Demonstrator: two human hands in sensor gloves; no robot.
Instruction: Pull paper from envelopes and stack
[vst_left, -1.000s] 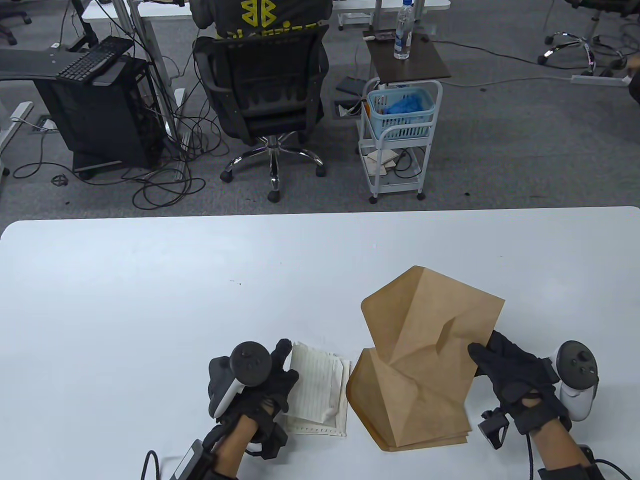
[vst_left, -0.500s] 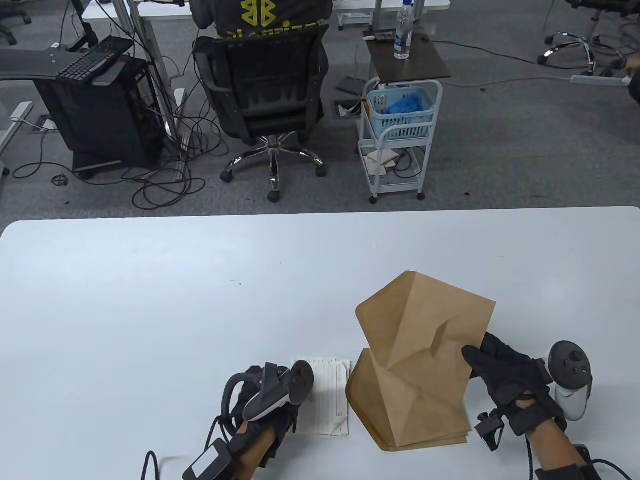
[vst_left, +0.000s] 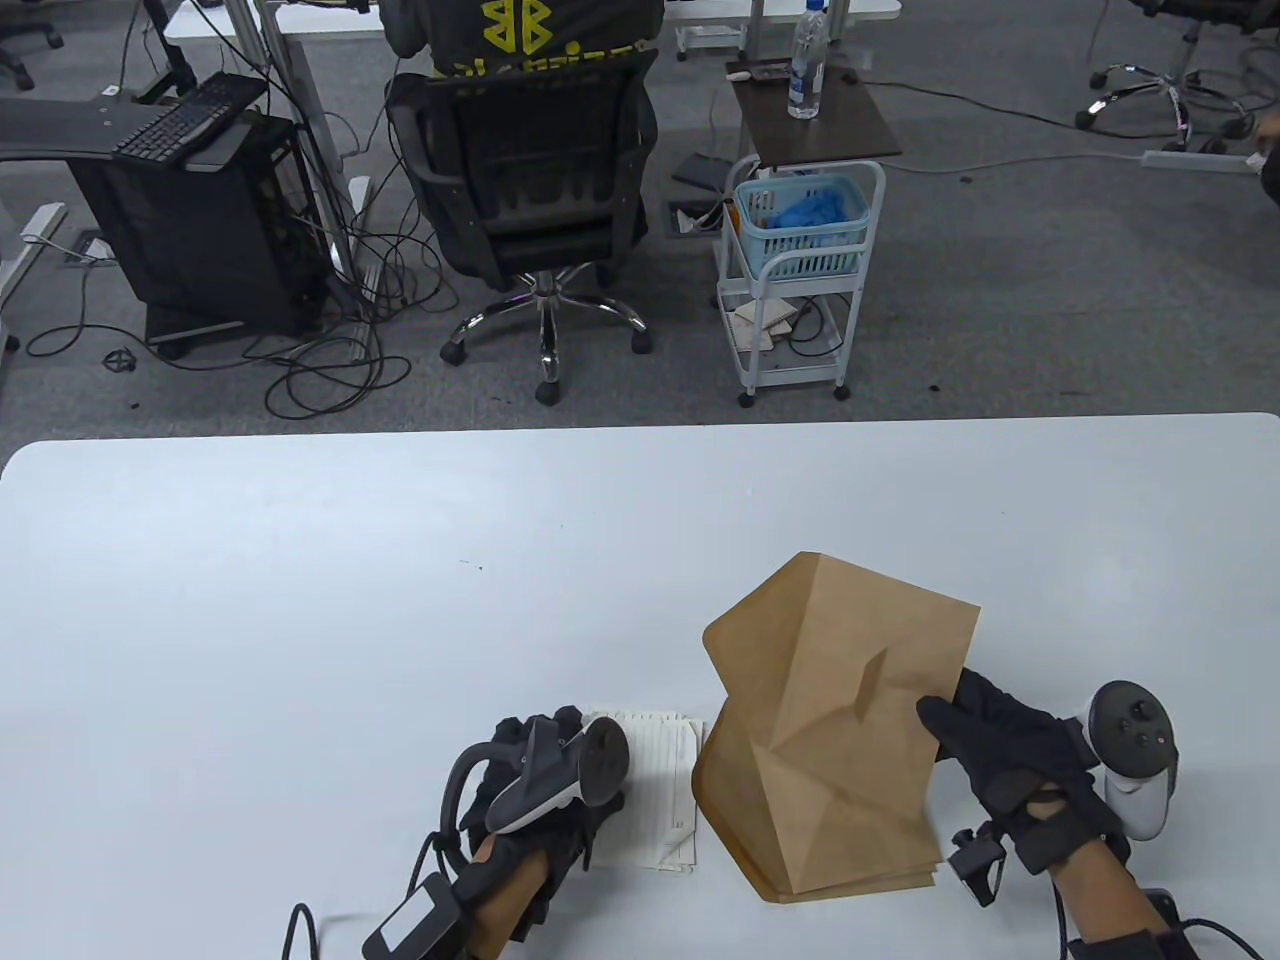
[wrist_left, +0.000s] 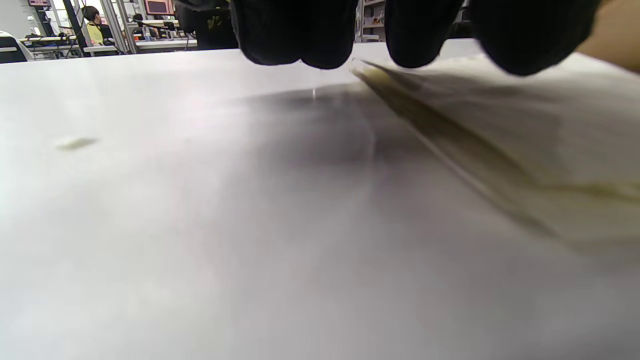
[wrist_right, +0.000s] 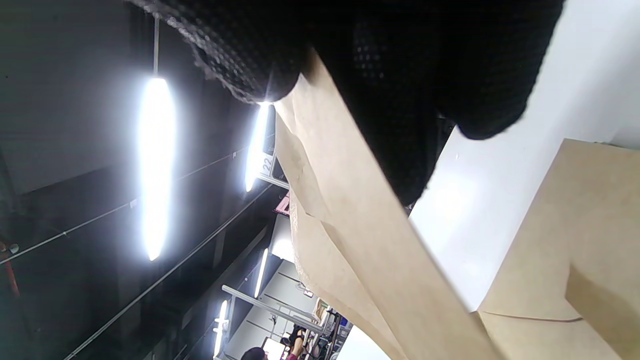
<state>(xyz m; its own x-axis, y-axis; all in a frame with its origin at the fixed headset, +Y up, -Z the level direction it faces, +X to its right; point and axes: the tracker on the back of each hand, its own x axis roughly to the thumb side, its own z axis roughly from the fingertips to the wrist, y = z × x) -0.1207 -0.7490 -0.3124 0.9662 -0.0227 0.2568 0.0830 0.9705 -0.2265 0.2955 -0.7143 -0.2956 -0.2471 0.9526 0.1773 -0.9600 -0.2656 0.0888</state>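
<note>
My right hand pinches the right edge of a creased brown envelope and holds it up, tilted, over a flat pile of brown envelopes. In the right wrist view the gloved fingers clamp that envelope, with the pile below. A small stack of lined white paper lies left of the pile. My left hand is turned on its side over the paper's left part. In the left wrist view its fingertips touch the paper's edge.
The white table stretches far to the left and back. Beyond its far edge are an office chair with a seated person and a white cart with a blue basket.
My left hand has rolled from flat on the paper onto its side and slid back toward me. My right hand has drawn the held envelope slightly left and lower.
</note>
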